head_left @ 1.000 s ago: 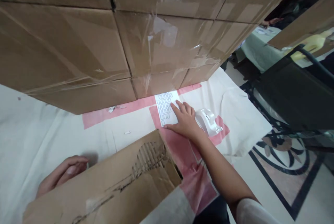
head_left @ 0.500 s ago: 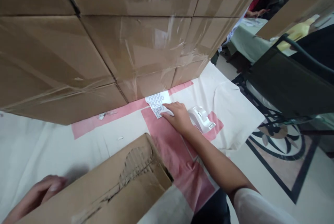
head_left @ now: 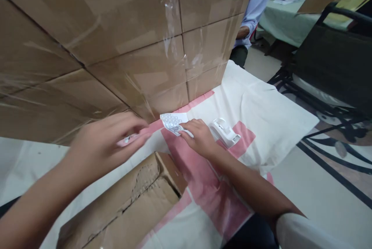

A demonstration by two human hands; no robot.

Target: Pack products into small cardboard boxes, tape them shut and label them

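My right hand (head_left: pixel 200 136) pinches the near edge of a white sheet printed with rows of small outlined boxes (head_left: pixel 173 120), which lies at the foot of the stacked cartons. Reaching in from the left, my left hand (head_left: pixel 112 138) is empty, thumb and fingers apart, a short way left of the sheet. A white tape dispenser (head_left: pixel 225 131) sits just right of my right hand. In front of me lies a long cardboard box (head_left: pixel 124 202) with a torn, creased top; neither hand touches it.
A wall of taped cartons (head_left: pixel 139 59) rises ahead. A white and pink cloth (head_left: pixel 255 105) covers the surface beneath. To the right stand a dark chair (head_left: pixel 328 59) and a table with a pale green cover (head_left: pixel 279 28). A person's blue sleeve (head_left: pixel 258 1) shows behind the cartons.
My left hand has come up from beside the long box and moved right, towards the sheet. The right hand stays on the sheet. The view has shifted somewhat.
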